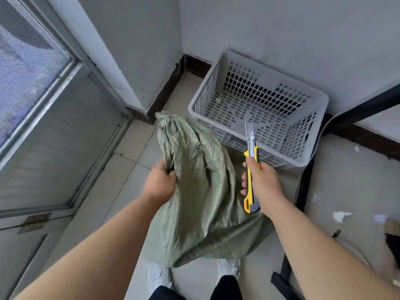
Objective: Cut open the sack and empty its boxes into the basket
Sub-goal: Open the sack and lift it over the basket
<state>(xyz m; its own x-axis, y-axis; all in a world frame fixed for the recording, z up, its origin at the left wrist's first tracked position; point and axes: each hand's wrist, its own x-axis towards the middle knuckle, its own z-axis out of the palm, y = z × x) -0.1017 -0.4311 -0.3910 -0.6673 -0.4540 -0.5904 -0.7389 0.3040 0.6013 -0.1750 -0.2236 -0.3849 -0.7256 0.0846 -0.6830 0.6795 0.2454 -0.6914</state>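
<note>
Left hand (pixel 160 182) fingers gripped woven sack (pixel 201 191) | right hand (pixel 262 182) clenched utility knife (pixel 250 167), blade out | we risked slicing our left hand or boxes inside

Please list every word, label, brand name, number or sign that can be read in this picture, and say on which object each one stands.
None can be read.
Green woven plastic sack: no print shows.
Yellow and grey utility knife in the right hand: no legible brand.
Grey perforated plastic basket: no label shows.
White paper scraps on the floor: too small and blurred.
</note>
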